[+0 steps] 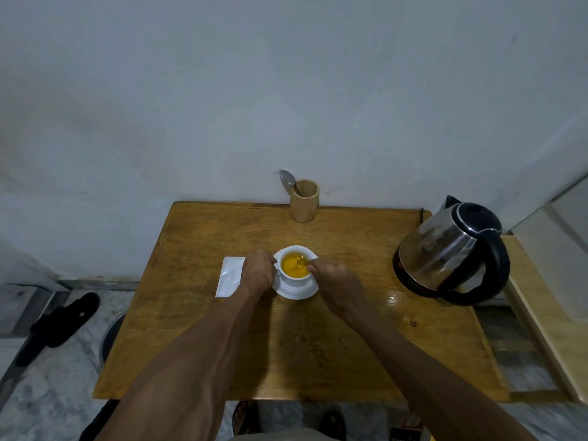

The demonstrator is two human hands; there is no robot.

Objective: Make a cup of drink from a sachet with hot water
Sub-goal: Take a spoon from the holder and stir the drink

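A white cup (293,279) full of yellow-orange drink stands on a white saucer (296,292) in the middle of the wooden table (222,329). My left hand (257,272) grips the cup's handle on its left side. My right hand (337,283) is closed on a small spoon (301,263) whose bowl dips into the drink. A white sachet (229,276) lies flat on the table just left of my left hand. The steel and black kettle (451,253) stands at the table's right edge.
A wooden holder (304,201) with another spoon (287,179) stands at the table's back edge against the wall. A light wooden shelf (547,313) adjoins the table on the right. A black sandal (63,319) and a round metal vessel (109,338) lie on the floor at left.
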